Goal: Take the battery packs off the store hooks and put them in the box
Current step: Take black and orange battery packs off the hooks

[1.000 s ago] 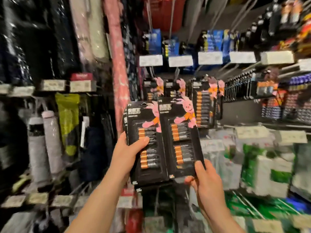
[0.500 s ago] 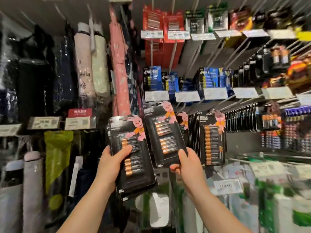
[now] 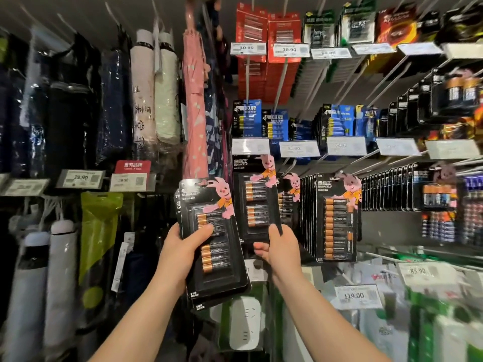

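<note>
hooks (image 3: 371, 155): I see black battery packs (image 3: 335, 220) hanging mid-row
upper hooks: red packs (image 3: 266, 30), blue packs (image 3: 277, 124)

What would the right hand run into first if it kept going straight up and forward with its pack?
Probably the battery pack still hanging just behind the pack that the right hand holds; depth between them is unclear.

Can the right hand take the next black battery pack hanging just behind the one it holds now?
Probably not yet: the right hand already grips a battery pack, which covers most of the hanging pack behind it.
</note>
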Tool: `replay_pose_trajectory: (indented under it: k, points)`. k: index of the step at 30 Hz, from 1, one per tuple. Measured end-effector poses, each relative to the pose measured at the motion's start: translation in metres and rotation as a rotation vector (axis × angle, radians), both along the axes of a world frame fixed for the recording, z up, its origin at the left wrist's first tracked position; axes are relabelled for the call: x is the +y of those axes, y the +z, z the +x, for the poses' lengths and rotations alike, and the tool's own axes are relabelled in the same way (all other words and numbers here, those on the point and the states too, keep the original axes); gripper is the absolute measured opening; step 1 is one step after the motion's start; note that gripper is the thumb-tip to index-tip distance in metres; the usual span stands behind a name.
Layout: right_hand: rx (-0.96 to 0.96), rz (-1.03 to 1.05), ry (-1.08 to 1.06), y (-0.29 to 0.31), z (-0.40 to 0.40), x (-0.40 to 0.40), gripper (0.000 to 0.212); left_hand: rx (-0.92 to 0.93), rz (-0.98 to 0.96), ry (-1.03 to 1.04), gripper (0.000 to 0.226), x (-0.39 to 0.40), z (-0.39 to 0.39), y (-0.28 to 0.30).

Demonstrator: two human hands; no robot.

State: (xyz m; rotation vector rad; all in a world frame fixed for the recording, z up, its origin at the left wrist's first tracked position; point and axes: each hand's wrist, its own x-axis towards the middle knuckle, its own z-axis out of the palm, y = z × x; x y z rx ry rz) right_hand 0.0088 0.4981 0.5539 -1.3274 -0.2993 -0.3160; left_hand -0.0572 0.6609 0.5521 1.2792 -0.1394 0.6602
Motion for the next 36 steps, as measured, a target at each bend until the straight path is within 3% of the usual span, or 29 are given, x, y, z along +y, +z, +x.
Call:
replay_pose_trajectory:
  k: [11, 14, 18, 22, 24, 27, 29, 32, 36]
  points:
    - [-0.147, -0.183, -0.095, -0.001, 0.000, -0.012, 0.041, -0.016, -0.003, -0.018, 0.029, -0.008, -0.001, 0.001]
    - [-0.094, -0.140, -0.056, -0.002, 0.005, -0.012, 0.025, -0.031, 0.025, -0.020, 0.029, -0.012, -0.002, 0.001]
    - [0.041, -0.093, 0.080, 0.000, 0.008, -0.010, 0.022, -0.049, 0.047, -0.029, 0.024, -0.018, -0.002, 0.005]
    - [-0.063, -0.425, -0.149, -0.013, 0.003, -0.018, 0.035, -0.043, 0.026, -0.015, 0.025, -0.015, 0.001, 0.006]
    - [-0.181, -0.415, -0.216, -0.018, -0.005, -0.022, 0.036, -0.037, 0.009, -0.022, 0.026, -0.014, 0.003, 0.004]
    - [-0.262, -0.392, 0.002, -0.016, -0.024, -0.020, 0.018, -0.037, -0.003, -0.042, 0.030, -0.017, 0.008, 0.003]
    - [-0.278, -0.455, 0.100, -0.016, -0.031, -0.014, 0.021, -0.037, -0.017, -0.057, 0.032, -0.020, 0.011, 0.002]
    - [-0.254, -0.459, 0.120, -0.012, -0.032, -0.012, 0.029, -0.037, -0.029, -0.072, 0.031, -0.021, 0.014, 0.000]
    - [-0.278, -0.519, 0.046, -0.009, -0.031, -0.011, 0.017, -0.043, -0.009, -0.092, 0.028, -0.019, 0.016, -0.001]
